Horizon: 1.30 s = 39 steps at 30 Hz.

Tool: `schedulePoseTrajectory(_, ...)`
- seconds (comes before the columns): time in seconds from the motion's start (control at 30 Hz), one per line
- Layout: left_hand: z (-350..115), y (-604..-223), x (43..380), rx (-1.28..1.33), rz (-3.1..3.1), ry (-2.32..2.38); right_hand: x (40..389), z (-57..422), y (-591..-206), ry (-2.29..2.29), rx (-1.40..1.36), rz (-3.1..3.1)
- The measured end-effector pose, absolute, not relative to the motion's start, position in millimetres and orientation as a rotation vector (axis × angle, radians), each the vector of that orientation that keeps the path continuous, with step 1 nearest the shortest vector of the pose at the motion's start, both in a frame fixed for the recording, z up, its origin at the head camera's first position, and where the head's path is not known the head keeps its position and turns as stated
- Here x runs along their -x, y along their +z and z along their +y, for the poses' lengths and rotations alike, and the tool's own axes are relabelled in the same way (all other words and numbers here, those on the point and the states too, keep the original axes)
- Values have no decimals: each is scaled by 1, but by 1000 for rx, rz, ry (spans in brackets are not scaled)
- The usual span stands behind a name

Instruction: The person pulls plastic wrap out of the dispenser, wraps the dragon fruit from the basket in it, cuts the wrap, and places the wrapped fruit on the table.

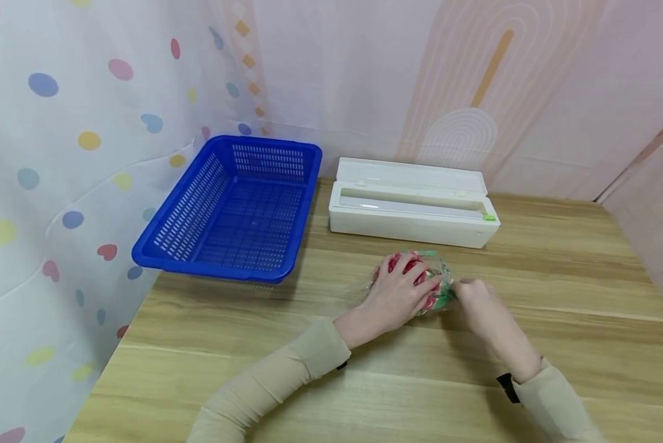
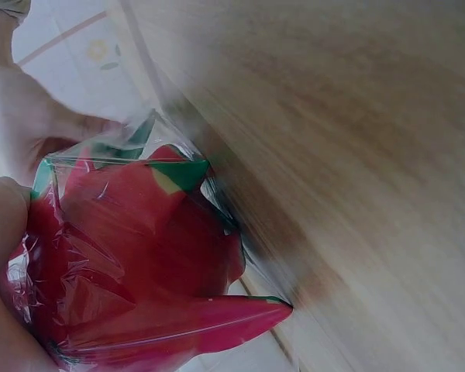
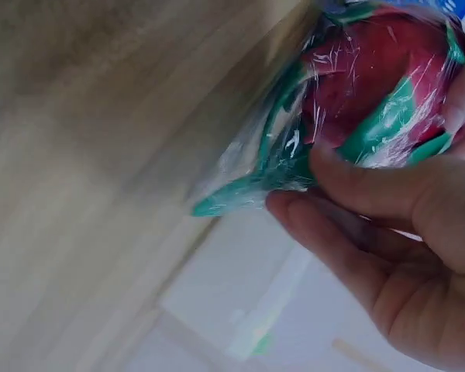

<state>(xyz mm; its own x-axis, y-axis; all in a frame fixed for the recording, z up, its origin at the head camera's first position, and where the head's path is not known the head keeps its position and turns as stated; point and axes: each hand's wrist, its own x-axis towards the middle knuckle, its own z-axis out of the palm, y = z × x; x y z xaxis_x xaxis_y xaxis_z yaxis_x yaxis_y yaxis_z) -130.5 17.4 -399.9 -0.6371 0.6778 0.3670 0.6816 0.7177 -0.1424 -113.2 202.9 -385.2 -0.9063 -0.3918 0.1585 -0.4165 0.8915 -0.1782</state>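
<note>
A red dragon fruit (image 1: pixel 432 300) with green scale tips lies on the wooden table, covered in clear plastic wrap (image 3: pixel 296 159). My left hand (image 1: pixel 396 290) grips it from above, fingers spread and curled over its top. At its right end my right hand (image 1: pixel 478 300) pinches the gathered film by a green tip (image 3: pixel 225 195) between thumb and fingers. In the left wrist view the fruit (image 2: pixel 139 256) shows creased film stretched tight across its red skin, with pointed scales poking outward. Part of the fruit is hidden under my left hand.
Behind the hands stands a long white plastic wrap box (image 1: pixel 409 224), its lid (image 1: pixel 411 175) raised and a green slider (image 1: pixel 489 217) at its right end. A blue perforated basket (image 1: pixel 298 246) sits at the back left. Patterned curtains hang behind the table (image 1: pixel 365 400).
</note>
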Motion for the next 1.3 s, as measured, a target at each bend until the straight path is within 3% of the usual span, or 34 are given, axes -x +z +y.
schedulePoseTrajectory(0.27,17,-400,131,1034,-2529,-49,119,206,-380,630,-641,-2936)
schedulePoseTrajectory(0.53,17,-397,131,1053,-2562,-22,127,227,-378,693,-429,-3089)
schedulePoseTrajectory(0.97,18,-397,130,1063,-2587,6,137,227,-398,579,-613,-2866)
schedulePoseTrajectory(1.3,17,-398,132,1035,-2567,-153,124,228,-366,545,-672,-2869)
